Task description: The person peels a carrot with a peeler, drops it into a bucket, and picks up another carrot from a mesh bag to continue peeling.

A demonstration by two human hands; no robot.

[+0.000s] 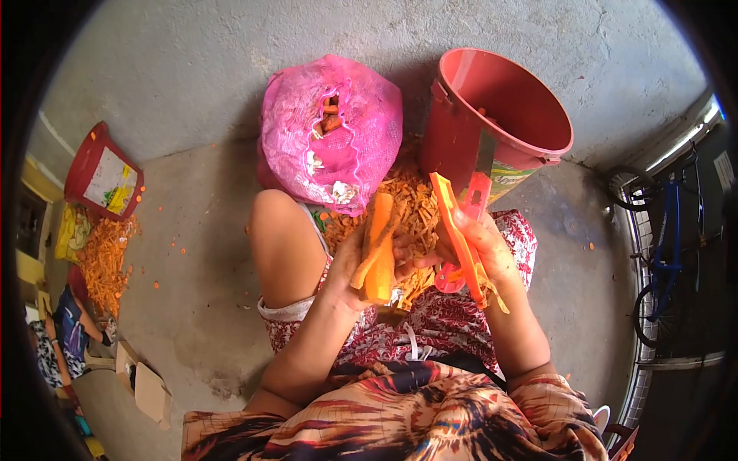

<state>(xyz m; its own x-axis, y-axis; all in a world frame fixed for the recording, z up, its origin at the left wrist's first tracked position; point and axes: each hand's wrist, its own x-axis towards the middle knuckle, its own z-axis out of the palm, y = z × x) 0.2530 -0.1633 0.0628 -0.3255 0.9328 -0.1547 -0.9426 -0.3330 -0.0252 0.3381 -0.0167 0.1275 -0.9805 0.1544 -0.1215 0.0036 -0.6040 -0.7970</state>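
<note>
A thick orange carrot (380,269) stands upright in my left hand (347,270), its fingers wrapped round it; a darker strip of unpeeled skin crosses its side. My right hand (490,244) is closed round a long orange-red plastic peeler (460,244), with shreds of peel clinging to its lower end. The two hands are apart, and the peeler is not touching the carrot. Between and beyond my hands lies a heap of carrot peels (415,201) on the floor.
A pink mesh sack (330,131) with carrots showing through its opening leans by the wall. Beside it stands a large red bucket (500,100). At left are another red bucket (104,173), more peels (104,253) and a seated person (69,330). A blue bicycle (667,253) is at right.
</note>
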